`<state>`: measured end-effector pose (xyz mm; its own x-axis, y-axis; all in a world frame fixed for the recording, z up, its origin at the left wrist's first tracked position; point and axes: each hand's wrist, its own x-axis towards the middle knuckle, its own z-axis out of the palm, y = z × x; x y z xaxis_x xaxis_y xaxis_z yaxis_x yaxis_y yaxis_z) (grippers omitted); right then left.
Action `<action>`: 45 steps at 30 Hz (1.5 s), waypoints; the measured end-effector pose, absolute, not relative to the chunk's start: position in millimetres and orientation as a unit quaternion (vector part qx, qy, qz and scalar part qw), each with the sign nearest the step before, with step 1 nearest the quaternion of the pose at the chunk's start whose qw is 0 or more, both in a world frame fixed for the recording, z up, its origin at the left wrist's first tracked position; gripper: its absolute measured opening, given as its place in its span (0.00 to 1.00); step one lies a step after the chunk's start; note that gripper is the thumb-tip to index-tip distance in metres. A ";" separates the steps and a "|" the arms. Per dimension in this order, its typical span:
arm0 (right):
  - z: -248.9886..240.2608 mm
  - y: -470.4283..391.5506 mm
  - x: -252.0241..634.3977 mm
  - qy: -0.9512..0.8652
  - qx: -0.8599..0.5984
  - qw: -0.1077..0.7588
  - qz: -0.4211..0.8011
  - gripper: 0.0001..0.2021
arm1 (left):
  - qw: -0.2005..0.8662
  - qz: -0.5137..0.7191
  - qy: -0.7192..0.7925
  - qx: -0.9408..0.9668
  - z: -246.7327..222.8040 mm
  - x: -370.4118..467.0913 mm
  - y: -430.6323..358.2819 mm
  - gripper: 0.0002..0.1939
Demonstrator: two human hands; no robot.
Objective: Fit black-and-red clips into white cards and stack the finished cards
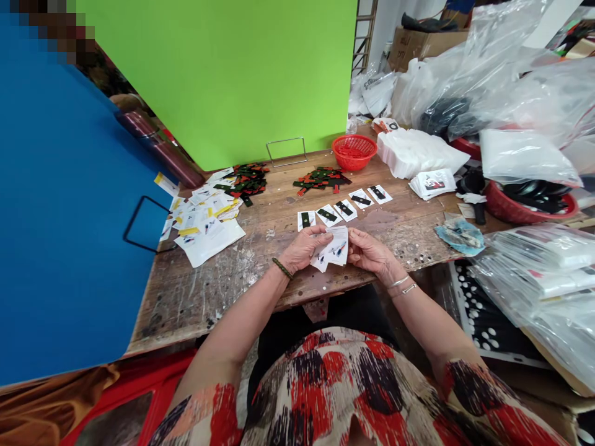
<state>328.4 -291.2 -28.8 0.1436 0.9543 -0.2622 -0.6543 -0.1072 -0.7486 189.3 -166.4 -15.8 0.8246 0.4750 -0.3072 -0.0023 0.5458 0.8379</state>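
Observation:
Several printed white cards point(335, 249) are fanned between my hands above the table's front edge. My left hand point(304, 248) grips them on their left side, thumb on top. At their right edge, my right hand point(367, 250) has its fingers curled and pinches the cards. Just beyond lies a slanting row of white cards point(345, 210), each with a dark green strip on it. Behind the row is a pile of dark green and orange strips point(320, 179). A larger pile of such strips point(248, 181) lies further left.
Loose white and yellow papers point(204, 210) cover the table's left part. A red basket point(354, 153) stands at the back, near a white foam stack point(418, 153). A card stack point(433, 183), blue cloth point(460, 236) and red bowl point(530, 207) are right. Green and blue panels border the table.

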 end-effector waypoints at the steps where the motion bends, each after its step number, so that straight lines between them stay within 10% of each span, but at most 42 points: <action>1: -28.5 -291.6 328.0 -0.185 -0.397 0.645 0.626 0.23 | 0.838 0.143 0.259 0.458 -14.8 190.5 -167.6 0.30; 22: -19.7 -304.0 340.6 -0.301 -0.587 0.679 0.321 0.23 | 0.694 0.199 0.328 0.610 -14.0 195.0 -179.8 0.24; 31: -41.7 -302.6 339.0 -0.567 -0.681 0.462 -0.030 0.15 | 0.633 0.234 0.336 0.657 -25.9 202.0 -181.4 0.14; 45: -57.4 -307.1 331.0 -0.539 -0.694 0.475 -0.052 0.15 | 0.641 0.249 0.368 0.626 -32.5 206.6 -181.7 0.15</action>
